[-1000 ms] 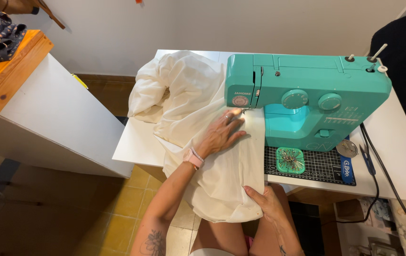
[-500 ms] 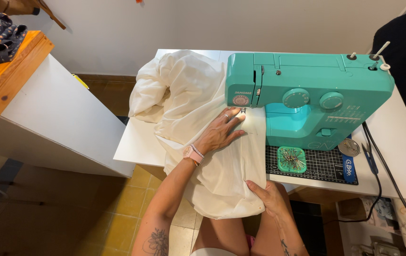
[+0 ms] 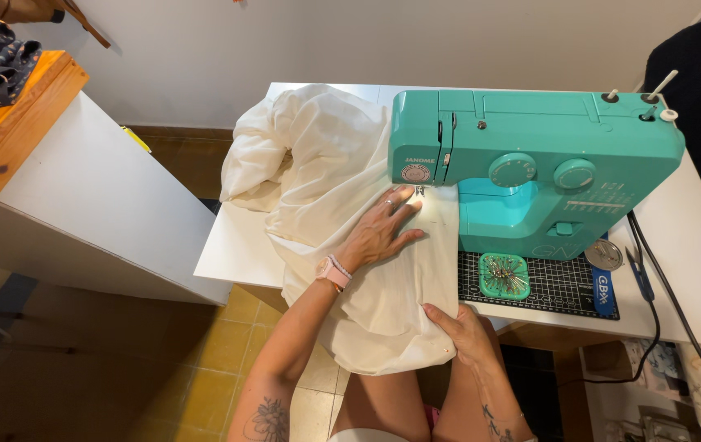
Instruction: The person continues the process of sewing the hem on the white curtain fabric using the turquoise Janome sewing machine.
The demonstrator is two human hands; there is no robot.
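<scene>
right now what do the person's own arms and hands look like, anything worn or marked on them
Both arms are bare, with no sleeves. The left hand has a ring on one finger, and a pale pink watch sits on that wrist. A dark floral tattoo marks the left forearm; smaller dark tattoo marks show on the right forearm below the right hand.

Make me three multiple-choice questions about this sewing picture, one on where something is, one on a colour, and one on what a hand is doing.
1. Where does the small square pin tray sit?
A. on the black cutting mat in front of the sewing machine
B. on top of the machine
C. on the floor

2. What colour is the sewing machine?
A. red
B. teal
C. black

3. How does the left hand lie?
A. raised in the air
B. closed round scissors
C. flat on the white fabric near the needle

Answers: 1 A, the tray rests on the cutting mat. 2 B, the body is teal. 3 C, the fingers are spread on the cloth.
</scene>
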